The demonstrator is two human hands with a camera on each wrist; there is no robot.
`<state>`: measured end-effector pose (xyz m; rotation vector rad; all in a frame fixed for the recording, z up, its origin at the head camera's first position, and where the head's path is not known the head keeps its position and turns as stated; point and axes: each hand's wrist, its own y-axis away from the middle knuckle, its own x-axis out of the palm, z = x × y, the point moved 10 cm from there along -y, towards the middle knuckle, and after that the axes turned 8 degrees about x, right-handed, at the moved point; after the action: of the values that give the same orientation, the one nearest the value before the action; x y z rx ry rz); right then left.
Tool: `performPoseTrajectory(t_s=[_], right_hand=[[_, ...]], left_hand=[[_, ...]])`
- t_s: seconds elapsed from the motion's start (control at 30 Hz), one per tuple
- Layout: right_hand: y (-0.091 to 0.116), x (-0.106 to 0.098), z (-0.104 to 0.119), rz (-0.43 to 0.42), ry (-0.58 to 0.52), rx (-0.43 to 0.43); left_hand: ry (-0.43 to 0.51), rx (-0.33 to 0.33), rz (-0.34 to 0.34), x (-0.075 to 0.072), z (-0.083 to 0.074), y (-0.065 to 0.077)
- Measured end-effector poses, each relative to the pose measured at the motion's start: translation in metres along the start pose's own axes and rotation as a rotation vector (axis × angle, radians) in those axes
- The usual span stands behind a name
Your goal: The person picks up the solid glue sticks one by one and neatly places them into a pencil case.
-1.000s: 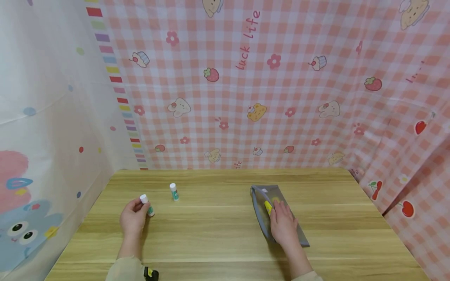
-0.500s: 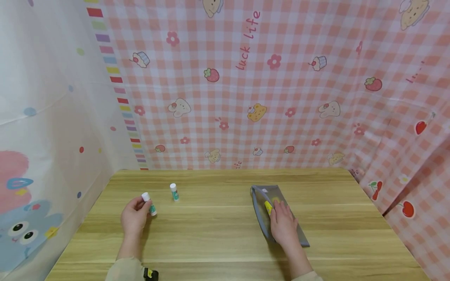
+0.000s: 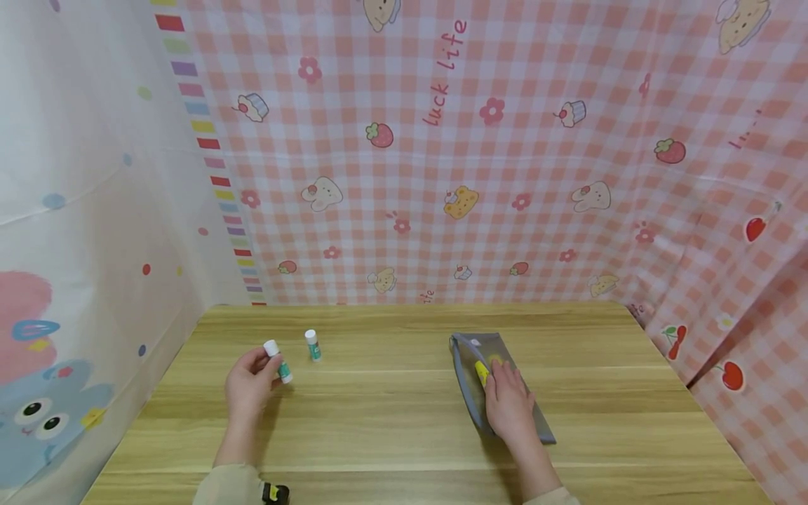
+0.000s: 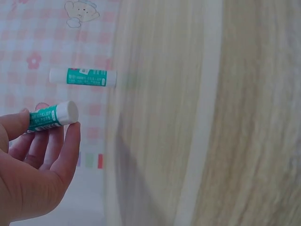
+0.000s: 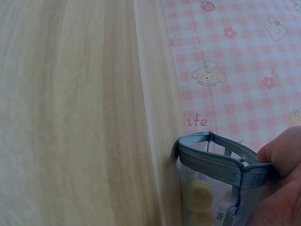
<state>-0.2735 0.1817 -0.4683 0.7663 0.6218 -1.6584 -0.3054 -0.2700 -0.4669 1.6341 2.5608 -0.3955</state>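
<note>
In the head view my left hand (image 3: 248,384) pinches a glue stick (image 3: 283,368) with a white cap and green label, tilted above the table. The left wrist view shows the thumb on one side of this held glue stick (image 4: 44,117) and fingertips under it. A second glue stick (image 3: 313,346) stands upright just beyond. At the right, my right hand (image 3: 508,405) lies over a grey zip pouch (image 3: 468,393), gripping its edge. In the right wrist view the pouch's mouth (image 5: 209,157) gapes, and yellow round shapes show through the mesh; what they are is unclear.
The wooden table (image 3: 379,428) lies between the two hands. Behind it hangs a pink checked curtain (image 3: 404,161), with a white printed curtain (image 3: 126,231) at the left. A small black-and-yellow device (image 3: 275,493) sits by the left sleeve (image 3: 229,485).
My left hand has moved a little right and away from me, carrying the glue stick closer to the standing one. The right hand and the pouch have stayed in place.
</note>
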Motion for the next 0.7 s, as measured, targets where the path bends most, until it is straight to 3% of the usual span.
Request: performPoseTrajectory(t_s=[0.3, 0.7], right_hand=[[0.000, 0.001, -0.001, -0.005, -0.002, -0.002], [0.000, 0.000, 0.000, -0.002, 0.010, 0.003]], left_hand=[[0.024, 0.025, 0.065, 0.016, -0.012, 0.005], [0.030, 0.038, 0.128, 0.037, -0.014, 0.008]])
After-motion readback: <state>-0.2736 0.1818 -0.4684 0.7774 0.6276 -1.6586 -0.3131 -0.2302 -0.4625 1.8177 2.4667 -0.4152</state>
